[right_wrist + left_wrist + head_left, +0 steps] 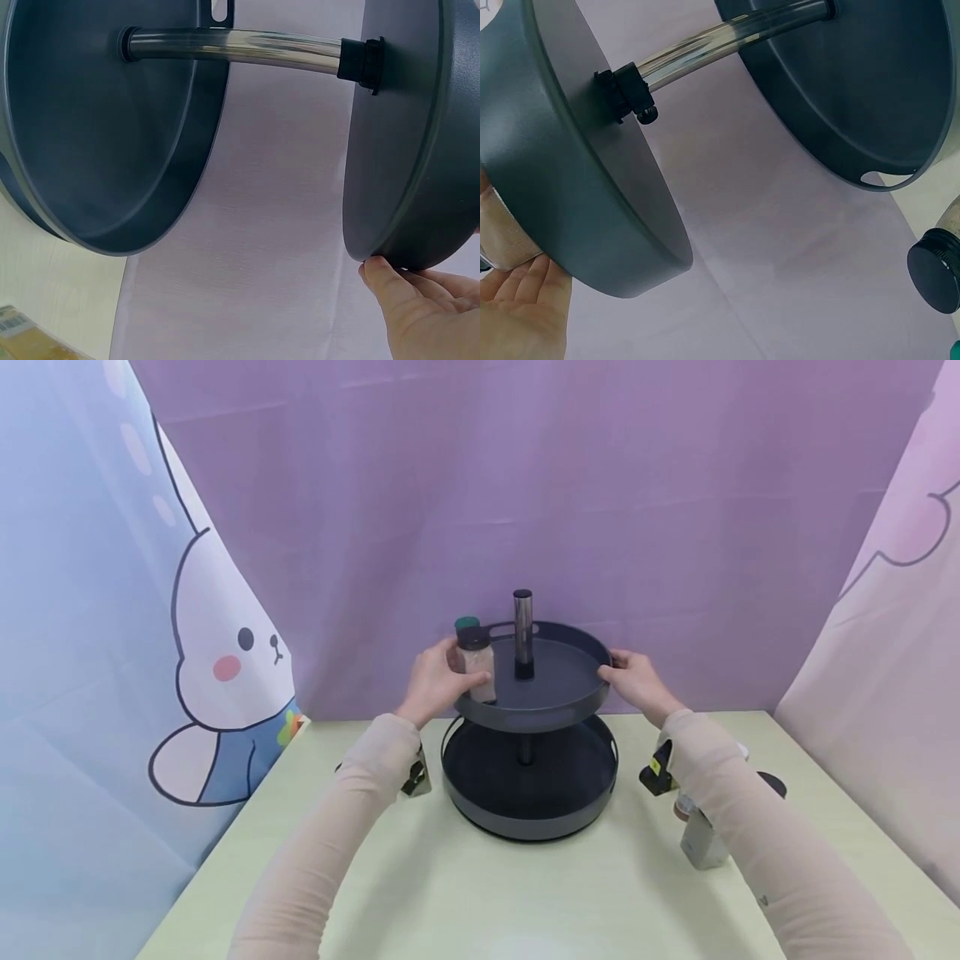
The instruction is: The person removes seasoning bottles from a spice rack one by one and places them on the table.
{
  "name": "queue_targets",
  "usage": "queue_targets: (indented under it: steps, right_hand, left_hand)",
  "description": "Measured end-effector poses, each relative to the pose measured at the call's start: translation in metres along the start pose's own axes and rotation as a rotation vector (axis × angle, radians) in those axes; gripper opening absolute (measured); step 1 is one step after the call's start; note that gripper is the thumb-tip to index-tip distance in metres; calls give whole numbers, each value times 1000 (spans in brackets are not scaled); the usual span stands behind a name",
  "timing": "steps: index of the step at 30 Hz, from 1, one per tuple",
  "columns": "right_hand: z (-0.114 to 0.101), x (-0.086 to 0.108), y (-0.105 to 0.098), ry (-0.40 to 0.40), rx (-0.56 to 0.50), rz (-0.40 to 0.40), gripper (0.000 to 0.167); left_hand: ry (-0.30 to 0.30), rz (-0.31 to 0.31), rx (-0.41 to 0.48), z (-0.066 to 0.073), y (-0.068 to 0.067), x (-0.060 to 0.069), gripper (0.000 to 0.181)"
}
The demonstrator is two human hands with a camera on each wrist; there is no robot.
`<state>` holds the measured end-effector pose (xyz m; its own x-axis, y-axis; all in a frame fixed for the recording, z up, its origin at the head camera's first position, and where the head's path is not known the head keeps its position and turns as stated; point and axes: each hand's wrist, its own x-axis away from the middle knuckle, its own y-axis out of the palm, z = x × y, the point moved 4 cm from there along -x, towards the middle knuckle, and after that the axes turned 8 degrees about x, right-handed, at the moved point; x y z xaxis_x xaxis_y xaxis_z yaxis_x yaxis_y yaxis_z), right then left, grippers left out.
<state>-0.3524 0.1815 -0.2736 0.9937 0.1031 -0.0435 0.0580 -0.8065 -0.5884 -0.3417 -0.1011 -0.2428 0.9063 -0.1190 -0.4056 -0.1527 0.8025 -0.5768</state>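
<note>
A two-tier dark grey tray stand has its upper tray (555, 685) above a wider lower tray (525, 797), joined by a shiny metal post (523, 627). At the upper tray's left rim, my left hand (435, 678) holds a clear spice jar (477, 667) with a dark lid, thumb across its front. Just behind it shows a green-lidded jar (467, 622), mostly hidden. On the opposite side, my right hand (636, 681) grips the upper tray's rim between thumb and fingers, thumb against its lower edge (379, 262) in the right wrist view.
To the right on the pale table (525, 902) are a black container with a yellow label (657, 770) and a greyish container (703, 843), partly behind the right sleeve. More containers (418, 777) stand by the left sleeve. A purple curtain (525, 485) hangs behind.
</note>
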Motion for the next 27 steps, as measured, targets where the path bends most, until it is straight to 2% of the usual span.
queue_targets:
  steps: [6, 8, 15, 19, 27]
  right_hand:
    - [0, -2, 0, -11, 1, 13, 57]
    - [1, -2, 0, -10, 3, 15, 57]
    - [0, -2, -1, -12, -1, 14, 57]
    - [0, -1, -2, -11, 5, 19, 56]
    - [1, -1, -2, -4, 1, 20, 56]
  left_hand:
    - [-29, -4, 4, 5, -5, -1, 71]
    - [-26, 3, 6, 7, -6, -1, 76]
    - [31, 48, 17, 17, -12, -1, 62]
    - [44, 69, 33, 20, -15, -2, 53]
    - [11, 141, 38, 22, -22, 0, 74]
